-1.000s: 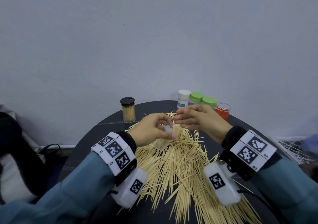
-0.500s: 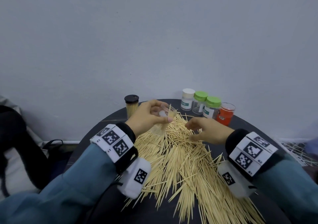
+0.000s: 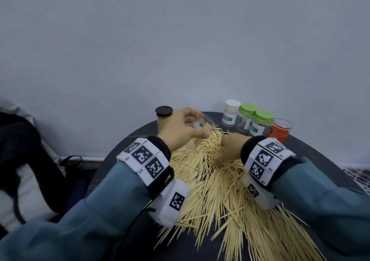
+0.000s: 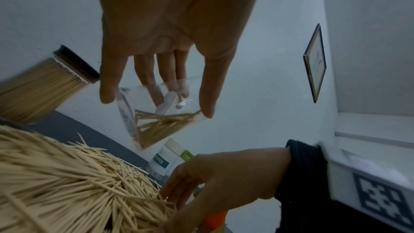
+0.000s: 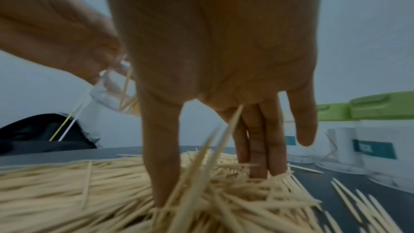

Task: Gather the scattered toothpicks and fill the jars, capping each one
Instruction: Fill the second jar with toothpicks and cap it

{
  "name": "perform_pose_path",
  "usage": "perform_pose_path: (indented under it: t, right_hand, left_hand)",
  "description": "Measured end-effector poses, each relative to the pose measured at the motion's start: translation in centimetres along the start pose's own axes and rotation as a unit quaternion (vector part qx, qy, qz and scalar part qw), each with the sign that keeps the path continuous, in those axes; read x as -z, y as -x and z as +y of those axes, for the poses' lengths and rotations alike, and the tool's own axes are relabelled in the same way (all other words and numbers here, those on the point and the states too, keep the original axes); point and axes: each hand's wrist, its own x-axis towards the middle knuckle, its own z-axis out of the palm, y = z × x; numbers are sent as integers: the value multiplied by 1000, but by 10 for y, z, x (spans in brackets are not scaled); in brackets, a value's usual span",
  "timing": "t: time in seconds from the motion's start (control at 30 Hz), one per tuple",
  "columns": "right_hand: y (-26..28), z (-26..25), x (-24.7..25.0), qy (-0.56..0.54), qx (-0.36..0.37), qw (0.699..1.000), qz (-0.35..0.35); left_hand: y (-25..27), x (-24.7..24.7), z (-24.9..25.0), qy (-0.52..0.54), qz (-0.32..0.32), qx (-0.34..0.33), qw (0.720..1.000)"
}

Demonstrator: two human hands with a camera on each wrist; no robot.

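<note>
Since a second ago your right hand (image 3: pixel 230 148) dropped into the toothpicks (image 3: pixel 220 190), fingers pinching some; your left hand (image 3: pixel 180 128) grips the tilted jar (image 3: pixel 200 128) just beside, mouth rightward.

plain room: bare wall (image 3: pixel 180 40), round table (image 3: pixel 320 152).

My left hand (image 3: pixel 181 128) grips a clear, glossy plastic jar (image 3: pixel 200 129). Beside it, pale matt wooden toothpicks (image 3: pixel 216 190) cover the dark, smooth bench (image 3: pixel 140 136). Behind it stand glossy green plastic lids (image 3: pixel 264 116).
</note>
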Motion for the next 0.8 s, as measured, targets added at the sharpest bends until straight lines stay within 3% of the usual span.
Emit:
perform_pose_path:
  t: [0.4,0.8]
  right_hand:
    - [-3,-7,3,29,-40,999,-8]
    - [7,5,8,-3,-35,999,-41]
  left_hand:
    - [-2,-2,1,-20,-6,-2,1000]
    - [1,-4,3,-31,-12,-4,999]
